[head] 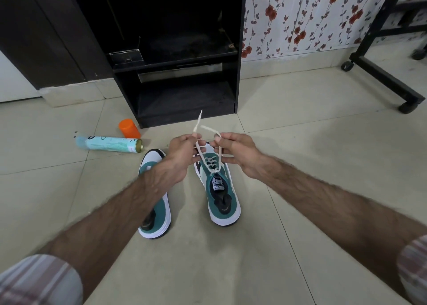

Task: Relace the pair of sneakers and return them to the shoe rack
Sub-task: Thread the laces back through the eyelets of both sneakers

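1. Nearest you, both forearms reach forward over the tiled floor [300,143], with striped sleeves at the lower corners.
2. The left sneaker [155,196] lies under your left forearm, toe pointing away. Whether it is laced is hidden by the arm, so I cannot tell.
3. The right sneaker [219,189] stands just beside it, toe away, with the lace [211,164] crossed through several eyelets and both ends rising to your hands.
4. Your left hand [181,153] pinches one lace end between thumb and fingers [196,143], the tip sticking up past them. Your right hand [233,151] pinches the other end, which loops over between the two hands.
5. The lace looks soft and limp, so it probably flops unless you keep it taut. Take it near the stiff tip when threading. The sneakers look light, with a soft upper and firmer sole. The heel collar seems the best place to lift them.
6. Further off to the left, a spray can [108,143] lies on its side, its open mouth showing, and an orange cap [129,128] stands near it. Nothing shows what is inside.
7. Farthest, the black shoe rack [175,74] stands against the wall. Its lowest shelf looks dark, and a small tray-like thing sits on a higher one, its contents too dim to tell.
8. The task seems midway. Lacing looks unfinished and no shoe is on the rack yet.
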